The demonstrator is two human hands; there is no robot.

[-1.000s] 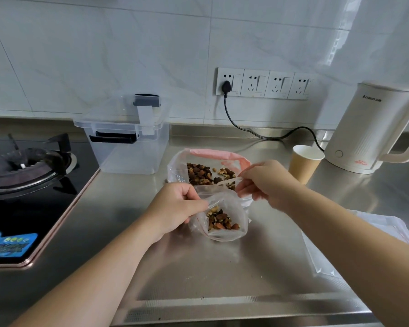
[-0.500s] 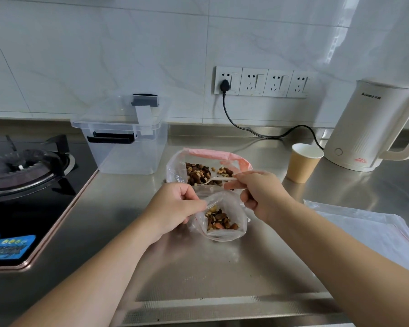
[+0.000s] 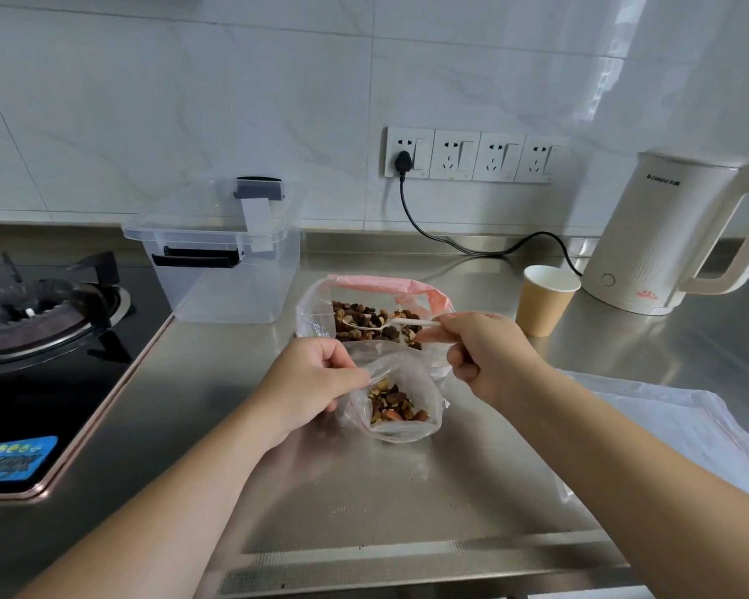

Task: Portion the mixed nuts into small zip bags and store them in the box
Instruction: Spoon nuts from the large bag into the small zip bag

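Brushed stainless-steel counter [image 3: 191,404], thin clear plastic zip bag [image 3: 401,430], clear rigid plastic box [image 3: 230,291], brown paper cup [image 3: 543,309], glossy marble-look wall tiles [image 3: 191,101]

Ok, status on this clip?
Left hand holds small bag open. Right hand holds spoon in big bag. Box lidded. Nothing in the way.

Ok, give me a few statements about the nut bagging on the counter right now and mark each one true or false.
1. The right hand holds a white plastic spoon over the big bag of nuts. True.
2. The left hand holds the small zip bag open. True.
3. The small zip bag is empty. False: it already holds nuts.
4. The clear box has its lid off. False: the lid is on.
5. The paper cup lies tipped over. False: it stands upright.
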